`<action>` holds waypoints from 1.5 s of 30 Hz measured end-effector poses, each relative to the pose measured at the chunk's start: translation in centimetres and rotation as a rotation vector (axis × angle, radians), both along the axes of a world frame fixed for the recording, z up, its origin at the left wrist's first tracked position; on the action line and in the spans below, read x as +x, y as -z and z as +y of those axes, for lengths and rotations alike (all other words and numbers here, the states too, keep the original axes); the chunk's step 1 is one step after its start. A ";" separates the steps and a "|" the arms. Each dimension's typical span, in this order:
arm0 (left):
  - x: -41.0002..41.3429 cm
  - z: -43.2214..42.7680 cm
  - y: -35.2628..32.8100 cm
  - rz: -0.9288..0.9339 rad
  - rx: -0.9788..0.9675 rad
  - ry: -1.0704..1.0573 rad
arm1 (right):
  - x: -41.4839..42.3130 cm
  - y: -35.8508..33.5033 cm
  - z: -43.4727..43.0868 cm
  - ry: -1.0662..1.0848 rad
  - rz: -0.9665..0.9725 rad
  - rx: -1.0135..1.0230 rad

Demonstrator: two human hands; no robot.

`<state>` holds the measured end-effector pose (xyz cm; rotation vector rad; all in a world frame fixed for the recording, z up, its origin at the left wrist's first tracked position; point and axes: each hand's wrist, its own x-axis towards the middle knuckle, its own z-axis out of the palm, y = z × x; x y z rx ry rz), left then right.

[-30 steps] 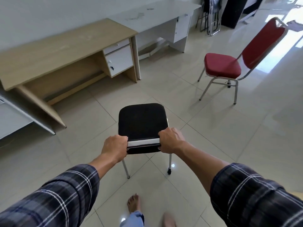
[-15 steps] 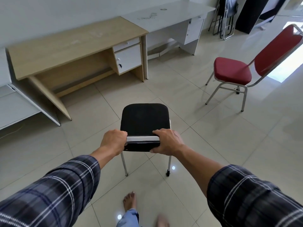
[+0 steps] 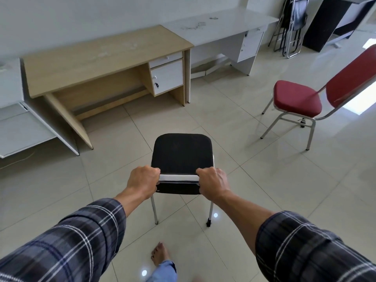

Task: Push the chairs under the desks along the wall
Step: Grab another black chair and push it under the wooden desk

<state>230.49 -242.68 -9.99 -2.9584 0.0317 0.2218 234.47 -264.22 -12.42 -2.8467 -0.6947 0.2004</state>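
Note:
A black padded chair [image 3: 182,151] with metal legs stands on the tiled floor right in front of me, seen from behind and above. My left hand [image 3: 143,181] grips the left end of its backrest top and my right hand [image 3: 213,183] grips the right end. A wooden desk [image 3: 105,55] with a white drawer unit stands against the wall ahead to the left, its knee space open. A white desk [image 3: 219,27] stands to its right. A red chair [image 3: 297,98] stands apart on the right, out on the floor.
Another white desk [image 3: 12,119] shows at the left edge. Folded metal chairs [image 3: 291,27] lean at the back right beside a dark cabinet [image 3: 321,21]. My bare foot [image 3: 159,254] is on the tiles behind the chair. Open floor lies between the black chair and the wooden desk.
The view has swung left, so the desks and red chair sit further right in frame. The black chair stays in both hands and is a little nearer the wooden desk.

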 end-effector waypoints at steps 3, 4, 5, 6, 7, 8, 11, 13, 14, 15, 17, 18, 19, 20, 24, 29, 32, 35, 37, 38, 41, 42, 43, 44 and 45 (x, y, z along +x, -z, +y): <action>1.2 0.7 -0.3 0.014 -0.006 -0.002 | 1.3 -0.2 0.4 -0.009 -0.015 0.002; 1.7 0.9 -0.5 0.014 -0.011 0.000 | 1.8 -0.4 0.7 -0.010 -0.021 0.005; 2.5 1.3 -0.6 0.017 -0.016 0.000 | 2.6 -0.5 1.0 -0.010 -0.026 0.008; 3.3 1.9 -0.7 0.017 -0.022 -0.006 | 3.4 -0.6 1.5 -0.012 -0.027 0.007; 3.9 2.1 -0.7 0.015 -0.022 -0.004 | 3.9 -0.7 1.8 -0.012 -0.029 0.004; 4.5 2.6 -0.8 0.011 -0.024 -0.004 | 4.5 -0.9 2.2 -0.011 -0.031 -0.001; 6.5 4.1 -0.9 0.011 -0.033 -0.004 | 6.6 -0.9 3.7 0.001 -0.040 -0.001; 7.8 5.3 -1.1 0.008 -0.037 -0.008 | 8.0 -1.0 4.9 0.002 -0.049 -0.003; 8.3 5.9 -1.1 0.006 -0.041 -0.012 | 8.6 -1.1 5.5 0.002 -0.048 -0.006; 8.9 6.6 -1.0 0.004 -0.046 -0.015 | 9.2 -1.2 6.2 0.000 -0.051 -0.007; 9.9 8.1 -0.9 0.006 -0.051 -0.024 | 10.5 -1.3 7.8 -0.011 -0.058 -0.016; 10.3 9.0 -0.9 0.004 -0.053 -0.032 | 11.1 -1.3 8.6 -0.017 -0.061 -0.019; 10.8 9.9 -0.8 0.002 -0.058 -0.038 | 11.7 -1.4 9.5 -0.023 -0.063 -0.023; 11.2 10.8 -0.8 0.000 -0.060 -0.045 | 12.3 -1.4 10.4 -0.027 -0.067 -0.023; 12.4 14.3 -0.7 -0.004 -0.061 -0.083 | 14.4 -1.4 14.0 -0.061 -0.078 -0.032; 13.1 17.6 -0.3 -0.009 -0.070 -0.145 | 16.7 -1.2 17.7 -0.133 -0.061 -0.044; 13.9 19.3 -0.3 -0.010 -0.060 -0.191 | 18.5 -1.1 19.9 -0.182 -0.067 -0.037; 15.0 21.0 -0.4 -0.021 -0.054 -0.240 | 20.8 -1.2 22.1 -0.239 -0.062 -0.040; 15.9 21.9 -0.5 -0.023 -0.033 -0.268 | 22.6 -1.3 23.6 -0.275 -0.063 -0.049; 16.5 22.4 -0.6 -0.020 -0.026 -0.286 | 23.6 -1.3 24.3 -0.294 -0.063 -0.051; 18.7 23.8 -0.6 -0.022 -0.024 -0.345 | 27.0 -1.4 26.3 -0.350 -0.071 -0.044; 19.6 24.2 -0.6 -0.025 -0.023 -0.369 | 28.2 -1.4 27.0 -0.371 -0.077 -0.041; 20.3 24.6 -0.7 -0.027 -0.025 -0.386 | 29.2 -1.4 27.5 -0.389 -0.079 -0.037; 21.0 24.9 -0.7 -0.026 -0.026 -0.405 | 30.3 -1.3 28.1 -0.406 -0.079 -0.033; 21.8 25.2 -0.6 -0.028 -0.027 -0.422 | 31.4 -1.2 28.7 -0.425 -0.078 -0.029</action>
